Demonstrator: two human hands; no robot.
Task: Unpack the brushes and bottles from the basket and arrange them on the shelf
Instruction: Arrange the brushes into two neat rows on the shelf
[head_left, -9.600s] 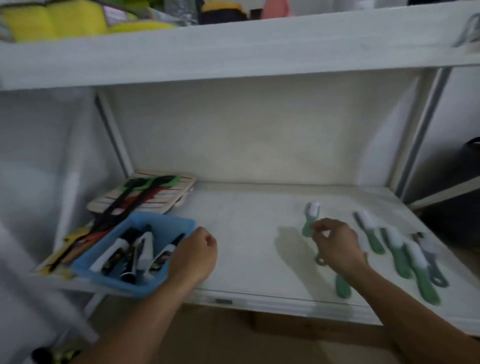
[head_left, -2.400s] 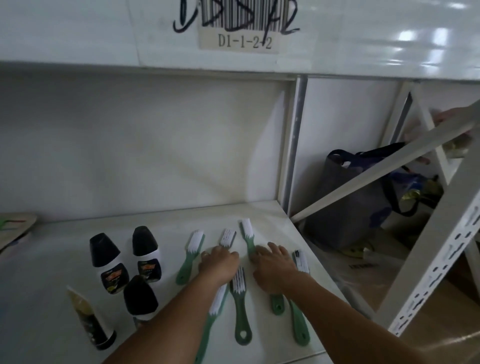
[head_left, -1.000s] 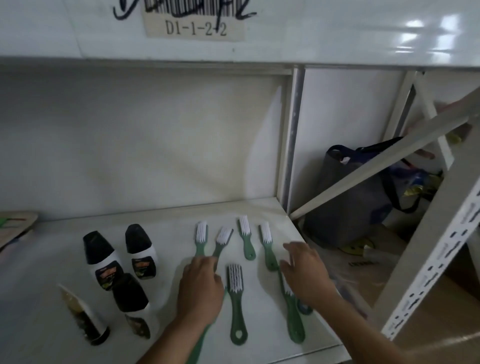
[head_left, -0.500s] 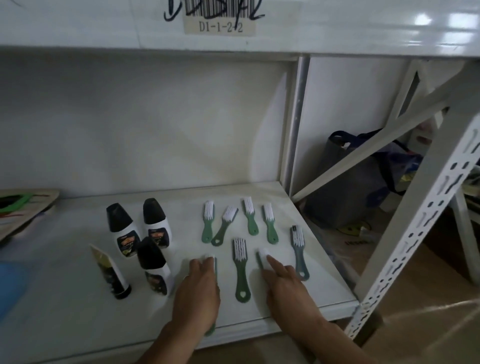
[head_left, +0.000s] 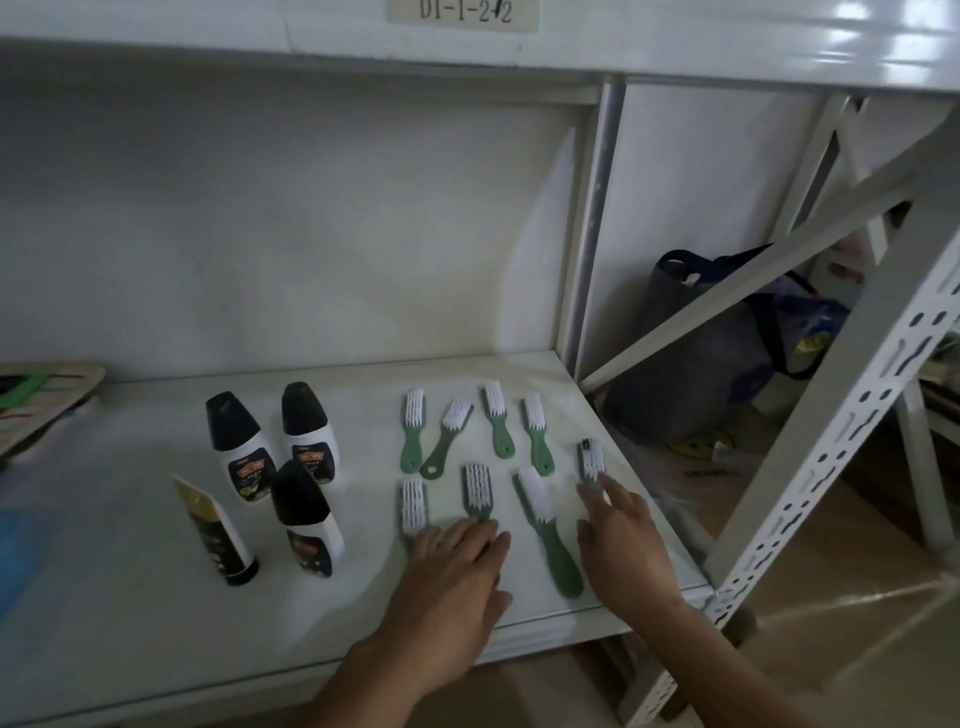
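Several green-handled brushes with white bristles lie in two rows on the white shelf; one front brush lies free between my hands. My left hand rests flat, fingers spread, over the handles of two front brushes. My right hand lies open with its fingertips on the rightmost brush. Three black-capped white bottles and a dark tube stand to the left. A blue basket edge shows at far left.
A striped board with a green-handled item lies at the back left. The shelf's right post and a perforated diagonal brace border the right side. A dark bag sits on the floor beyond the shelf.
Both hands shifted rightward along the front row: the left from the leftmost front brush onto the two left ones, the right from the third brush to the rightmost one. The camera moved closer.
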